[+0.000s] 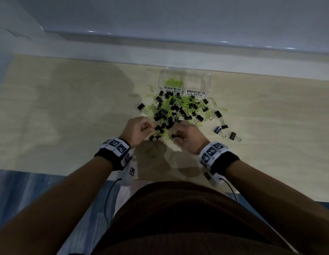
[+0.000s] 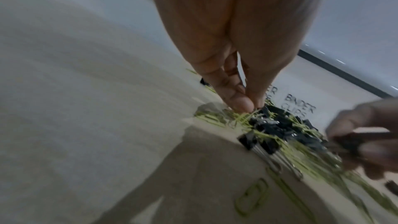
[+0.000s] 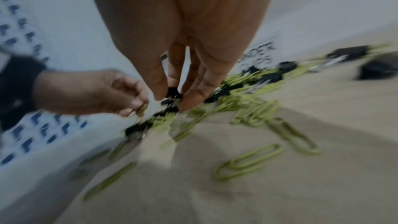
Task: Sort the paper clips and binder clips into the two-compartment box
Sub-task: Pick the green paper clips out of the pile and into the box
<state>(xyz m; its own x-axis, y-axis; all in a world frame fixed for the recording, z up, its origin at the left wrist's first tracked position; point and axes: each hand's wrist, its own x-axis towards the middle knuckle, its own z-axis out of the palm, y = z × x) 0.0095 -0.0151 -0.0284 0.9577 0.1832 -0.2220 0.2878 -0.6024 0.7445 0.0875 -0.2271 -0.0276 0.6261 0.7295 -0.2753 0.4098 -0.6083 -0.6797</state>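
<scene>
Green paper clip (image 3: 140, 109) pinched, left hand (image 1: 137, 130) | right hand (image 1: 187, 138) grip closed on black binder clip (image 3: 173, 92) | axes blurred

Head cam looks steeply down from above the person's chest, with the clip pile (image 1: 180, 111) roughly mid-frame and the labelled box (image 1: 184, 80) just behind it. Left wrist cam sits low and close, aimed along the fingers at the pile (image 2: 286, 129) from its left side. Right wrist cam does likewise from the pile's (image 3: 247, 84) right. All three share the pile and the box's BINDER CLIPS label (image 2: 299, 106).
</scene>
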